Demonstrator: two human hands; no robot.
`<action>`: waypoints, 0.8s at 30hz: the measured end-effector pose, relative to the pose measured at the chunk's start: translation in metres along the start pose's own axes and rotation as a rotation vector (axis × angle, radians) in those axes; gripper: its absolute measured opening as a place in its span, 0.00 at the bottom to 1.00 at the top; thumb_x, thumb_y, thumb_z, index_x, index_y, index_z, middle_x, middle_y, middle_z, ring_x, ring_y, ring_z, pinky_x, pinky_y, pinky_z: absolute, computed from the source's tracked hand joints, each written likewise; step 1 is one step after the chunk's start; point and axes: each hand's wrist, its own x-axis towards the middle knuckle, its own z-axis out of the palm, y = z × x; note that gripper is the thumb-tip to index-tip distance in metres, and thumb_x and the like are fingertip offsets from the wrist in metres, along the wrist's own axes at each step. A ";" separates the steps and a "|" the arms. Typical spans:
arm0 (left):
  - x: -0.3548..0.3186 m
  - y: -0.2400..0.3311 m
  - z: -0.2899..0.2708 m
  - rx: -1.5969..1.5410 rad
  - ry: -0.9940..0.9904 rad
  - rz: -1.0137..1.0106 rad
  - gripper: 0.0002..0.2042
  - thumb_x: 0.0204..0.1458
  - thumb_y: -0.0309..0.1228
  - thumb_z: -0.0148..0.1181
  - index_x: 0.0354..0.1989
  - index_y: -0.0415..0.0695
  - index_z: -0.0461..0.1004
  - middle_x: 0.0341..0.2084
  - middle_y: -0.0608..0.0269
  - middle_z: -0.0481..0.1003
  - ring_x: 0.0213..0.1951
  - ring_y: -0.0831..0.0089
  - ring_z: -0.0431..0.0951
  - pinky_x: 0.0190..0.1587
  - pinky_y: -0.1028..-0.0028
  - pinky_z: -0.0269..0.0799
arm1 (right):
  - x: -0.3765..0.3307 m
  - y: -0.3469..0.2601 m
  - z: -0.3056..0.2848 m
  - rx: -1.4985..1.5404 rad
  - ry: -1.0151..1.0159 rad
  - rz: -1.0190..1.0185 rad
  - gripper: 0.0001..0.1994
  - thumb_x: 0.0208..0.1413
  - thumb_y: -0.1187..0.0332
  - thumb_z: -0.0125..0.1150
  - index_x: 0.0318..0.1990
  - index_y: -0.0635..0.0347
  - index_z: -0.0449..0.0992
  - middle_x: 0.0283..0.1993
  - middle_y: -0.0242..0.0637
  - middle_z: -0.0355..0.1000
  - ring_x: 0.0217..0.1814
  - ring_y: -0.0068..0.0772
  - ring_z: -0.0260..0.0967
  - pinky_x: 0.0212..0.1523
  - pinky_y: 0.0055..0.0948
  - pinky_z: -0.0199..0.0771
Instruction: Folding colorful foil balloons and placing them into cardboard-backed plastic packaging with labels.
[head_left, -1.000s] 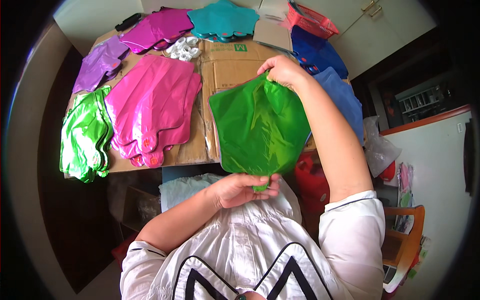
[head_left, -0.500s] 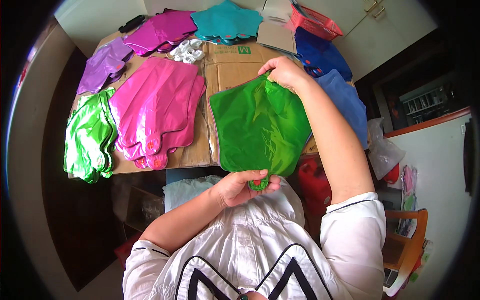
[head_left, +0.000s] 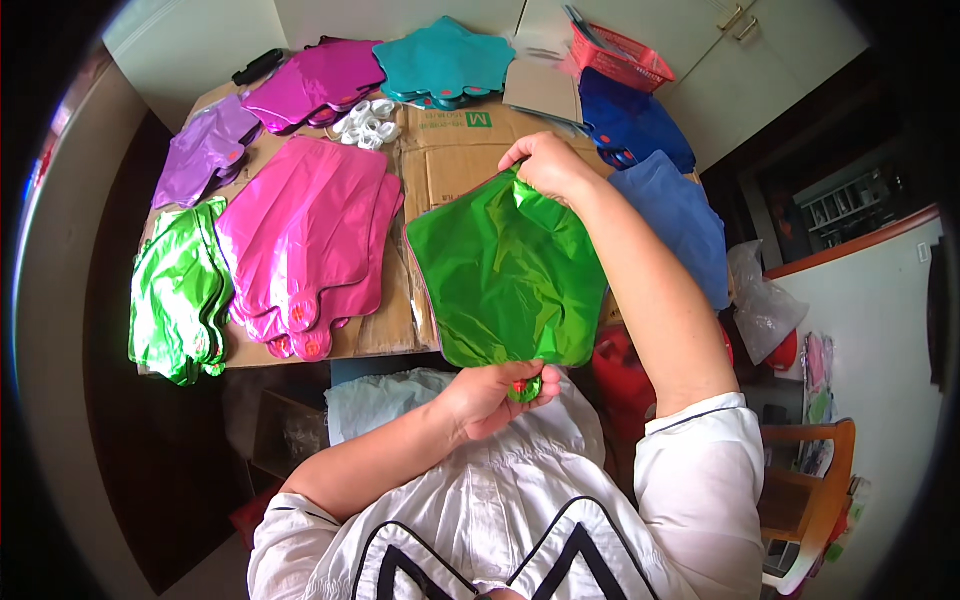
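While two hands are holding one green foil piece, its sheet is spreading between them, over the near edge of the cardboard. The left hand is pinching the bottom tab, thumb and fingers closed on it; one red spot is showing there. The right hand is gripping the top corner, fingers curled in, some tips hiding behind the foil.

Seven stacks are lying around the hands. Left of the left hand: one bright green stack, one pink stack. Farther off, beyond the left hand: one light purple stack, one magenta stack, one teal stack. Right of the right hand: one dark blue stack, one pale blue stack, the latter partly hiding behind the right forearm. Sheets are overlapping, so counts per stack are staying unclear.

Beyond the right hand, one brown board and one red basket are sitting; the basket's contents are mostly hiding. Left of that hand, one white cord bundle is lying tangled, strands uncountable. One black object is lying far left, kind unclear. Right of the right forearm, one clear bag is hanging.
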 end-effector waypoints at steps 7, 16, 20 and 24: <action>0.006 -0.003 -0.013 0.108 -0.078 0.024 0.08 0.63 0.28 0.48 0.32 0.40 0.70 0.29 0.66 0.70 0.30 0.76 0.67 0.44 0.72 0.69 | 0.007 0.000 -0.023 0.035 -0.120 0.038 0.13 0.44 0.84 0.58 0.40 0.65 0.77 0.31 0.36 0.75 0.29 0.25 0.72 0.29 0.27 0.73; 0.006 0.001 -0.015 0.111 -0.095 0.065 0.09 0.62 0.27 0.48 0.29 0.39 0.71 0.26 0.65 0.70 0.28 0.76 0.67 0.40 0.73 0.69 | -0.005 -0.005 -0.049 0.183 -0.403 0.284 0.08 0.50 0.75 0.59 0.39 0.63 0.76 0.32 0.37 0.76 0.30 0.30 0.75 0.31 0.34 0.77; 0.007 0.000 -0.014 0.128 -0.092 0.053 0.08 0.62 0.29 0.49 0.32 0.40 0.70 0.27 0.66 0.70 0.29 0.76 0.67 0.44 0.71 0.69 | 0.003 0.009 -0.031 0.060 -0.377 0.161 0.09 0.52 0.76 0.55 0.41 0.66 0.75 0.34 0.38 0.76 0.33 0.29 0.75 0.36 0.29 0.76; 0.008 -0.001 -0.017 0.158 -0.126 0.053 0.09 0.62 0.29 0.48 0.31 0.40 0.71 0.27 0.65 0.70 0.30 0.75 0.67 0.45 0.72 0.68 | 0.012 0.030 -0.029 0.364 -0.252 0.167 0.10 0.56 0.75 0.54 0.44 0.70 0.73 0.38 0.42 0.76 0.37 0.31 0.75 0.38 0.31 0.77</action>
